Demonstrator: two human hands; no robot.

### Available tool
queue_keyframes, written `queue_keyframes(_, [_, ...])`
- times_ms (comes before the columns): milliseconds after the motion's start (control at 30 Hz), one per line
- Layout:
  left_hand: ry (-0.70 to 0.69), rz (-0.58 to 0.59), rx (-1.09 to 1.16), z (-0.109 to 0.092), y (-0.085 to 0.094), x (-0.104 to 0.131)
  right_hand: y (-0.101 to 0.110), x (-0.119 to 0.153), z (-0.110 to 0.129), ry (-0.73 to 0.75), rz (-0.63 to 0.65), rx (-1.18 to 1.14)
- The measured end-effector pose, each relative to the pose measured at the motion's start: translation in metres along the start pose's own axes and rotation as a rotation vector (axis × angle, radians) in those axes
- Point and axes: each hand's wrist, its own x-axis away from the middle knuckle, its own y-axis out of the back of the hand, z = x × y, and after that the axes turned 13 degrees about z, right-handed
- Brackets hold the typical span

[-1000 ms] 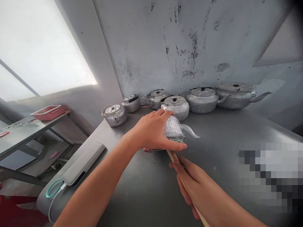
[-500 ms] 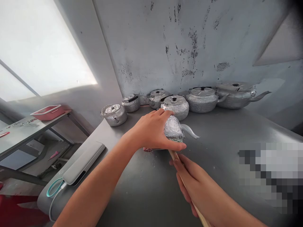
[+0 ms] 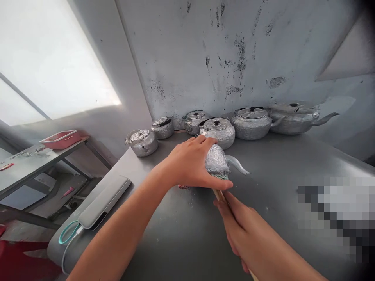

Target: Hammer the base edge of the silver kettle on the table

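My left hand is spread over a small hammered silver kettle and grips it, thumb along its near edge. The kettle is tilted, its curved spout pointing right. Green-and-white cord shows at its lower edge, and a red patterned bit shows beneath my wrist. Closed below the kettle, my right hand holds a pale wooden stick. The stick's upper end is hidden behind my left thumb and the kettle, so I cannot tell what it ends in.
Several silver kettles, among them a lidded one and a large one, line the back of the grey table. A grey oblong device with a cable lies at the left edge. A pink basket stands on a side table.
The kettle, my left hand and the stick's top have shifted slightly right and down. My right hand is turned a little differently on the stick. The view has moved marginally.
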Motion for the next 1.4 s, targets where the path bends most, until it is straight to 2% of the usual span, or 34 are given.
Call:
queue_keyframes(200, [-0.022,-0.011,0.000,-0.0010,-0.0008,0.0005,-0.0028,0.0022,-0.0006,-0.001,0.023,0.007])
queue_keyframes(333, [-0.021,-0.010,0.001,-0.0013,-0.0008,0.0006,-0.0024,0.0018,0.0014,-0.064,0.085,-0.011])
queue_keyframes(433, [-0.022,-0.013,0.005,-0.0020,-0.0005,0.0007,-0.0029,0.0011,-0.0001,-0.030,0.063,-0.036])
queue_keyframes(567, [-0.011,-0.003,0.009,-0.0030,-0.0002,0.0006,-0.0041,-0.0008,-0.0052,-0.029,0.107,-0.056])
queue_keyframes(667, [-0.008,-0.008,0.008,-0.0027,-0.0003,0.0005,-0.0045,-0.0028,-0.0069,0.026,0.078,-0.099])
queue_keyframes(800, [-0.013,-0.003,0.020,-0.0010,0.0001,0.0006,-0.0045,-0.0044,-0.0062,-0.016,0.099,-0.078])
queue_keyframes(1100, [-0.014,0.000,0.021,-0.0014,0.0005,0.0006,-0.0090,-0.0044,-0.0070,0.014,0.104,-0.218])
queue_keyframes(1233, [-0.006,0.010,0.022,-0.0020,0.0014,0.0012,-0.0069,-0.0068,-0.0040,-0.014,0.114,-0.180])
queue_keyframes(1300, [-0.006,0.008,0.021,-0.0021,0.0018,0.0013,-0.0061,-0.0076,-0.0022,0.028,0.071,-0.204])
queue_keyframes(1400, [-0.014,0.008,0.023,-0.0022,0.0023,0.0014,-0.0062,-0.0070,-0.0006,0.045,0.097,-0.197])
